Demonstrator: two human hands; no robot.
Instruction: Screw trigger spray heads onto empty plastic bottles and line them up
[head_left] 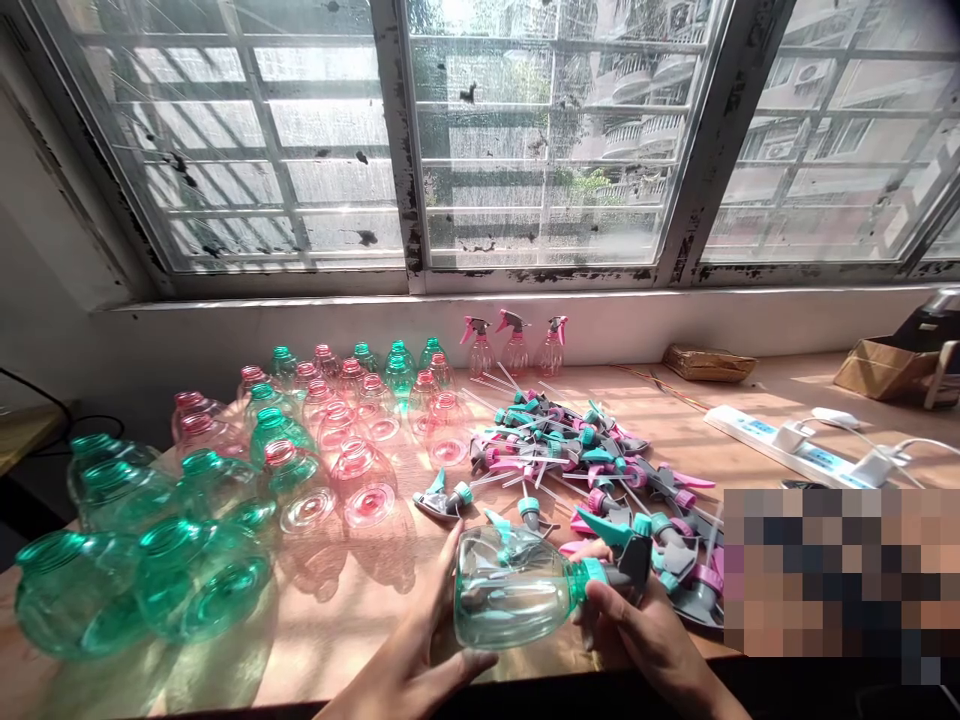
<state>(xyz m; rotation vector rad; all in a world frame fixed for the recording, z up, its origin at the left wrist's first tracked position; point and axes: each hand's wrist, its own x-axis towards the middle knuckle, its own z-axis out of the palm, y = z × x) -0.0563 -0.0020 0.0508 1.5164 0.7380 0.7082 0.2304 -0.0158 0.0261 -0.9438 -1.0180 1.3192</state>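
A clear green bottle (510, 598) lies on its side near the table's front edge, its neck pointing right. My left hand (416, 655) cups the bottle's base, fingers wrapped under and around it. My right hand (645, 630) grips the bottle's green neck and the grey-and-green spray trigger head (626, 550) seated on it. Both hands are closed on these parts. Just beyond them lies a heap of loose spray heads (592, 460), pink, green and grey, with thin dip tubes sticking out.
Several empty green and pink bottles (300, 450) stand across the left of the wooden table (360, 630). Three pink bottles with triggers (514, 345) stand by the wall. A white power strip (795, 445) and cardboard boxes (881, 365) sit at right. A blurred patch covers the lower right.
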